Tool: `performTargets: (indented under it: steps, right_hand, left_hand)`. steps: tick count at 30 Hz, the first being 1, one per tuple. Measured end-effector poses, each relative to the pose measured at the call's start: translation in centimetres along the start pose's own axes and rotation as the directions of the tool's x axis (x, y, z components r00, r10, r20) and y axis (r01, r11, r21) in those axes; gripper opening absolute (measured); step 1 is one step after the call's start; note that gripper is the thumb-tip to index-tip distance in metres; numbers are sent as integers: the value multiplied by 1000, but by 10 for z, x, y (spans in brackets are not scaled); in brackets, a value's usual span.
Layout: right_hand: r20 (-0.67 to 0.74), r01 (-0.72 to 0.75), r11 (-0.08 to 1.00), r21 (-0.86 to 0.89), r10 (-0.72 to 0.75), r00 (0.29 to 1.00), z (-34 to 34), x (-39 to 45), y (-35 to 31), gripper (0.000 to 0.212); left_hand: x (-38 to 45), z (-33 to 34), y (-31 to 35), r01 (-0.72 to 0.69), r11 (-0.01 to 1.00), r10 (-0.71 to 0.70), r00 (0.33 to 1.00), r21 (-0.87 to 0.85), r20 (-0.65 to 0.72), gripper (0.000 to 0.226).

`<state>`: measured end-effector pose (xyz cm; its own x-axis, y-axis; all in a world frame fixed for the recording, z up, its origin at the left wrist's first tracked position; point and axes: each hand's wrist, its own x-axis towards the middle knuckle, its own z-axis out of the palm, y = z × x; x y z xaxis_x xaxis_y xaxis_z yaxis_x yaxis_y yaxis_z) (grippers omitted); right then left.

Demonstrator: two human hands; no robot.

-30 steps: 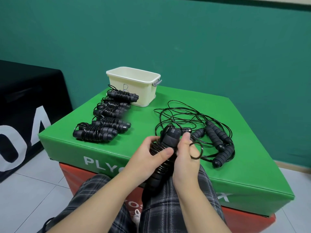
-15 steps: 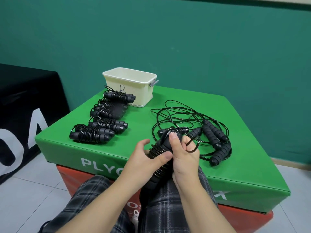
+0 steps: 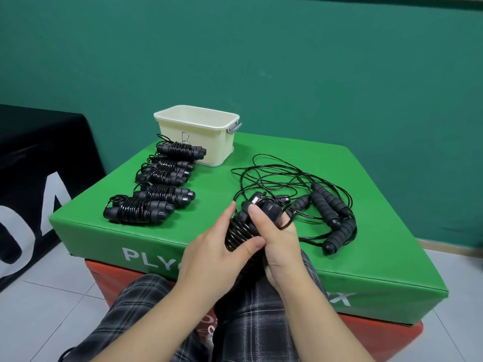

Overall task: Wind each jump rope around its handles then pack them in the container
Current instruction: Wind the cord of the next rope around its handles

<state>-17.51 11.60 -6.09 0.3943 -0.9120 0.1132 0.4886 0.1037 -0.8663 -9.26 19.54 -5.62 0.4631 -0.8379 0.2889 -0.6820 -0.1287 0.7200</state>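
Note:
My left hand (image 3: pixel 214 252) and my right hand (image 3: pixel 274 239) both grip one black jump rope (image 3: pixel 241 227), its cord wound in coils around the paired handles, above the front edge of the green plyo box (image 3: pixel 366 270). The last loop of cord runs over my right fingers. Several wound ropes (image 3: pixel 156 194) lie in a row on the box's left side. Loose unwound ropes (image 3: pixel 329 210) with foam handles lie tangled on the right. The cream container (image 3: pixel 196 137) stands at the back, and I cannot see into it.
A red box (image 3: pixel 379 338) sits under the green one. A black padded block (image 3: pixel 39 165) stands to the left on the tiled floor. A teal wall runs behind. My legs in plaid trousers (image 3: pixel 261 322) are below the hands.
My right hand has closed further over the top of the handles, drawing the last loop of cord in tight. The open ring of cord seen a second ago is gone.

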Motion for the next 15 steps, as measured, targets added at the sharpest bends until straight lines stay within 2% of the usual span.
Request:
performTargets:
  steps: [4, 7, 9, 11, 13, 15]
  right_hand:
    - [-144, 69, 997, 14, -67, 987, -2, -2, 4, 9]
    - [-204, 71, 997, 4, -68, 977, 0, -2, 4, 1]
    - [-184, 81, 997, -7, -81, 980, 0, -4, 4, 4]
    - [-146, 96, 995, 3, -94, 985, 0, -6, 4, 8]
    - [-125, 106, 994, 17, -103, 987, -1, -5, 5, 23]
    - [-129, 113, 993, 40, -107, 986, -2, -4, 5, 25]
  left_hand:
    - [3, 1, 3, 35, 994, -27, 996, -102, 84, 100]
    - [8, 0, 1, 67, 991, -45, 982, -117, 184, 129]
    - [10, -3, -1, 83, 991, -60, 977, -105, 206, 138]
    - [12, -5, -2, 112, 990, -90, 971, -89, 219, 139]
    - [13, -4, -2, 121, 990, -100, 967, -77, 236, 131]
    - [14, -1, -3, 107, 990, -83, 968, -88, 238, 126]
